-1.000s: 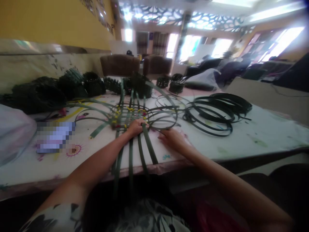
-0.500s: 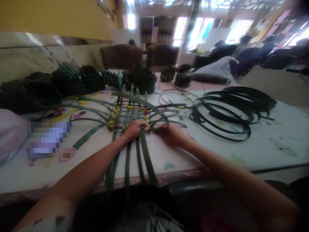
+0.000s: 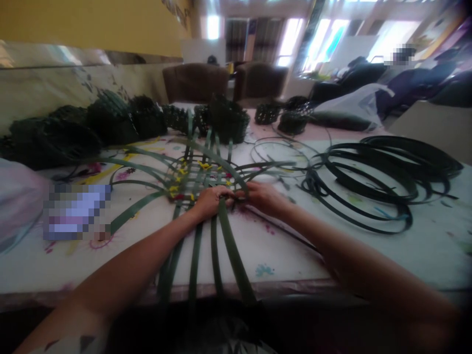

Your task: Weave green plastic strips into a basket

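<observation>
A flat woven base of dark green strips (image 3: 201,177) lies on the table, with small yellow and red clips at its crossings. Long loose strips (image 3: 228,246) run from it toward me and over the table's near edge. My left hand (image 3: 211,200) rests closed on the near edge of the weave, fingers curled over the strips. My right hand (image 3: 260,195) is beside it, touching it, pinching a thin green strip that arcs over the weave.
A coil of dark green strips (image 3: 383,172) lies to the right. Dark woven baskets (image 3: 110,123) line the back left, others stand further back (image 3: 291,120). A pale bag (image 3: 16,206) sits far left. People sit in the far right background.
My right hand moved left from the bare tabletop to meet my left hand at the weave and closed on a strip. The camera tilted down and drew closer.
</observation>
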Available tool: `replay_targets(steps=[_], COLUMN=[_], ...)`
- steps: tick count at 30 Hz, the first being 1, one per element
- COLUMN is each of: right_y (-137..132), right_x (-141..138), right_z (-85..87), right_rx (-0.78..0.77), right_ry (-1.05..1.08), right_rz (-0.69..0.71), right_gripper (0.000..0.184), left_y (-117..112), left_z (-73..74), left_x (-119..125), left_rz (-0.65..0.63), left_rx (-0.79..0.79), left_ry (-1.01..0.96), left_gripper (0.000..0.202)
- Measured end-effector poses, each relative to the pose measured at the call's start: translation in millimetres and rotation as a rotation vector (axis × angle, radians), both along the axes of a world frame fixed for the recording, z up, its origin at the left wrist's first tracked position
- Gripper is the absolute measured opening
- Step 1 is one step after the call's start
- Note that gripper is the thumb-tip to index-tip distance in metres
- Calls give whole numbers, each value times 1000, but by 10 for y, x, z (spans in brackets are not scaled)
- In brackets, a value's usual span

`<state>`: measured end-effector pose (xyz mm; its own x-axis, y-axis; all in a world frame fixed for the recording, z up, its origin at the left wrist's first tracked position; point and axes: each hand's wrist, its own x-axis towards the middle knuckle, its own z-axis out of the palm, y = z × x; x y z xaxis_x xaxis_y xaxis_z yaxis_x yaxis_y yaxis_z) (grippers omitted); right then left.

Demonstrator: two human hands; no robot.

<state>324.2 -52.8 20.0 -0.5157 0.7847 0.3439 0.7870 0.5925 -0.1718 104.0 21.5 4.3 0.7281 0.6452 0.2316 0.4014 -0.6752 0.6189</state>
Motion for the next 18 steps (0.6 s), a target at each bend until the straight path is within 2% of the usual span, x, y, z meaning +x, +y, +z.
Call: replay_targets(steps=[3,5,7,9,12,16,18], right_y=[33,61,111,177,274,378,422], right_x=[-29,-37,-26,-10,-26,-141,-201], right_z=[105,156,168,143,91,91,112], right_rx=[63,84,28,-87,-200,-232,-264], right_ry=[-129,-173,-164,-128,-88,-47,-27], right_rz=[-6,49,139,166,42,-181,-247], right_gripper=[16,19,19,19,20,27,28], left_y=[5,20,37,44,29,15,18], left_z=[-17,-35,-45,-40,-11,7,-1], left_x=[9,13,16,15,11,13,21], left_rz=[53,71,73,52,7,24,26], left_rx=[13,34,39,26,2,-29,-19], left_ry=[14,28,36,28,16,24,21], left_gripper=[24,24,22,18,17,15,12])
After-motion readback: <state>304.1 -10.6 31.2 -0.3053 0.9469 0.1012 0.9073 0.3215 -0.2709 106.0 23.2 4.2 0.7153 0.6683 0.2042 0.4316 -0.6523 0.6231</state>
